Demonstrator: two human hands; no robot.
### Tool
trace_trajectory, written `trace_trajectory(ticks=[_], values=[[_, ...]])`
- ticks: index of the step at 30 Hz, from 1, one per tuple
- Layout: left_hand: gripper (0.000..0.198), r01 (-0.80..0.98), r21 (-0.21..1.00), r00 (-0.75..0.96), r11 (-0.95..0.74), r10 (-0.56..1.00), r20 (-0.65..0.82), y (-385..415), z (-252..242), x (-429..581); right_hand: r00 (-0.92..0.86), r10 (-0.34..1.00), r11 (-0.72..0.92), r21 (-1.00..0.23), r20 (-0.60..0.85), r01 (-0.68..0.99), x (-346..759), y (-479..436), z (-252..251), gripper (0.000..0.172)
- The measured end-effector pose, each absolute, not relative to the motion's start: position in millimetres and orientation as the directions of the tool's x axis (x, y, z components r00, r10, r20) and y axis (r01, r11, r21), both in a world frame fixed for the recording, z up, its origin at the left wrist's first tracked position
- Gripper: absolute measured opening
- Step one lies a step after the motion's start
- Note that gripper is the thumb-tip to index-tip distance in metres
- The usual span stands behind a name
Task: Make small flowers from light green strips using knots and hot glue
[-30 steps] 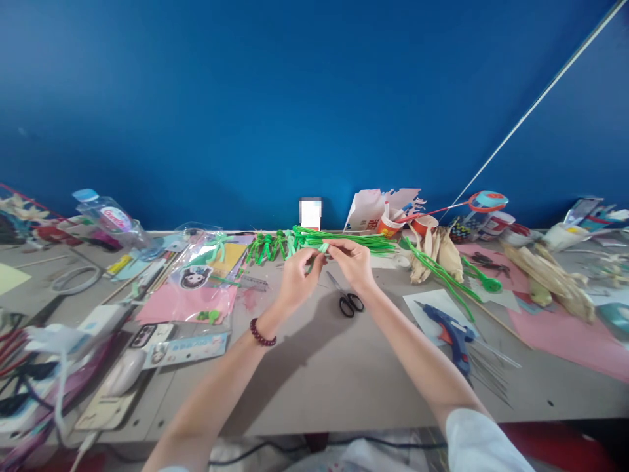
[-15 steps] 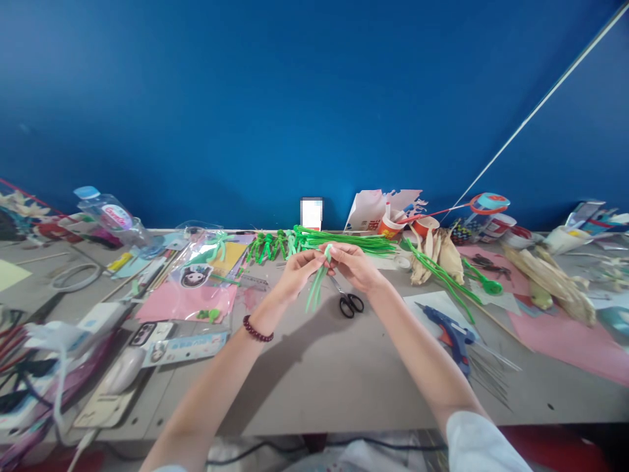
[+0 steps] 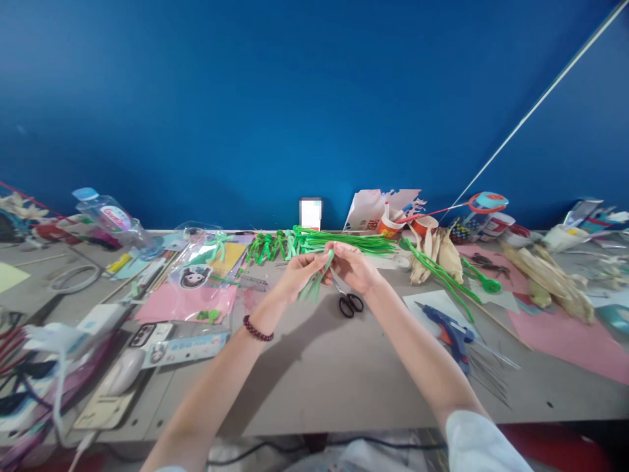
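Observation:
Above the middle of the grey table point(image 3: 319, 373), my left hand point(image 3: 301, 274) and my right hand point(image 3: 354, 267) meet fingertip to fingertip. Both are closed in a pinch on a small bundle of light green pipe cleaners point(image 3: 314, 283), whose loose ends hang down and to the left under my left fingers. Just below my right hand, black-handled scissors point(image 3: 348, 301) lie flat on the table. A pile of long green pipe cleaners point(image 3: 344, 241) lies behind my hands near the wall.
A blue glue gun point(image 3: 452, 331) on white paper lies right of my right arm, with dried corn husks point(image 3: 437, 252) behind it. Pink paper and plastic packets point(image 3: 196, 295) and a plastic bottle point(image 3: 111, 219) lie to the left. A blue wall closes the back.
My hands drew slightly nearer, away from the pile of long pipe cleaners. The green bundle, first hidden in my fingers, now hangs below my left hand.

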State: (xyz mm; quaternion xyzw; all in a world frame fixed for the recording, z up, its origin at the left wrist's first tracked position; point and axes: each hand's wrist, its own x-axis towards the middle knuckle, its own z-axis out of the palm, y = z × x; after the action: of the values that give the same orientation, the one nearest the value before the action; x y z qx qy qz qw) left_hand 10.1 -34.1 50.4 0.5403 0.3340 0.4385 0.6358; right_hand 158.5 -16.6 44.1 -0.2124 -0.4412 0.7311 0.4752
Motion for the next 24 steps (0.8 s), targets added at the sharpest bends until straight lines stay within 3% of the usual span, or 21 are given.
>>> trace_trajectory(ticks=[4, 10, 13, 19, 24], values=[[0.032, -0.211, 0.977, 0.347, 0.003, 0.935, 0.072, -33.3, 49.7, 8.7, -0.383, 0.915, -0.088, -0.865, 0.127, -0.495, 161.2, -11.5, 40.3, 0.028], [0.031, -0.205, 0.979, 0.455, -0.021, 0.883, 0.114, -35.6, 52.7, 8.7, -0.349, 0.919, 0.034, -0.917, 0.186, -0.399, 158.3, -14.4, 39.5, 0.028], [0.033, -0.206, 0.976, 0.417, -0.066, 0.897, 0.149, -34.4, 51.1, 10.8, -0.376, 0.902, 0.064, -0.927, 0.212, -0.370, 156.9, -17.4, 42.7, 0.033], [0.032, -0.119, 0.968, 0.296, -0.221, 0.923, 0.247, -31.0, 48.4, 9.5, -0.173, 0.925, 0.304, -0.933, 0.337, -0.194, 161.6, -15.8, 49.1, 0.021], [0.035, -0.052, 0.981, 0.341, -0.189, 0.920, 0.195, -32.2, 46.7, 7.3, -0.142, 0.938, 0.306, -0.948, 0.316, -0.092, 163.7, -13.1, 50.1, 0.023]])
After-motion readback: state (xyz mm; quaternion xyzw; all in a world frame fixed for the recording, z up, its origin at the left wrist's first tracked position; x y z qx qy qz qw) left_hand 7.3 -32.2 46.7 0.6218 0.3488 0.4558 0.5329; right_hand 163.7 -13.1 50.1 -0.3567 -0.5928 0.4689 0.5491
